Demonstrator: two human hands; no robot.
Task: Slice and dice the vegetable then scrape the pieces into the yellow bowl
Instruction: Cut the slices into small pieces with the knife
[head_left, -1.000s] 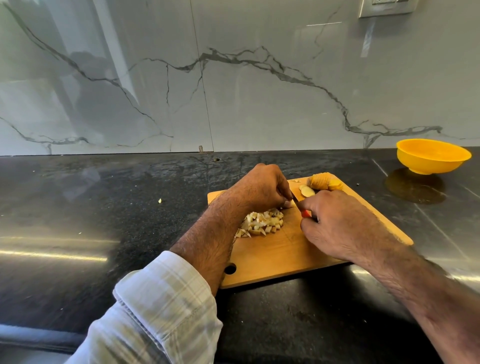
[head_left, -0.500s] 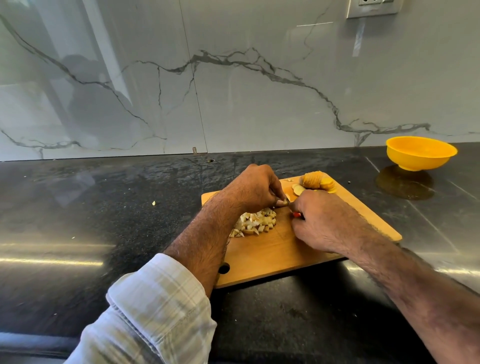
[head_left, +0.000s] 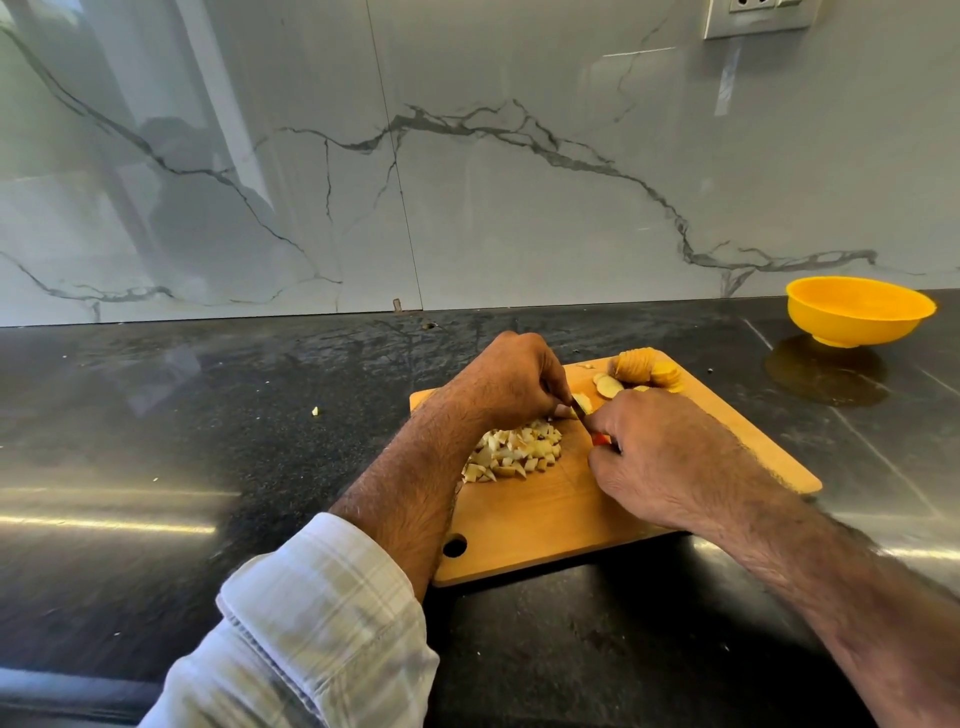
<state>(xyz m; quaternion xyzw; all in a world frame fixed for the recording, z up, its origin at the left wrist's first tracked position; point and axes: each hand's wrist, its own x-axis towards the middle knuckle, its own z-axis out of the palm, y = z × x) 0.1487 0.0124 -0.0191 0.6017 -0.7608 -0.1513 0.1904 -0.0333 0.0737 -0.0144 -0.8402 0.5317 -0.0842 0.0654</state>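
**Dicing on the board**

A stray bit (head_left: 315, 411) is seen on the dark desk (head_left: 208, 441). On the board (head_left: 545, 525), a slice (head_left: 583, 401) is pinched by the left hand (head_left: 506, 382) above the dice (head_left: 517, 452). A knife (head_left: 589, 423) is gripped by the right hand (head_left: 670, 457). Uncut slices (head_left: 647, 370) lie behind. The bowl (head_left: 860, 310) stands well apart at far right.

wooden board (head_left: 582, 525), glossy marble wall (head_left: 467, 208), polished counter (head_left: 156, 467)

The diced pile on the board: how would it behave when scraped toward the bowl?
The diced pile is loose small cubes, so it would likely scatter rather than slide as one. Strays already lie on the counter. The yellow bowl sits apart from the cutting board, so spills seem likely.
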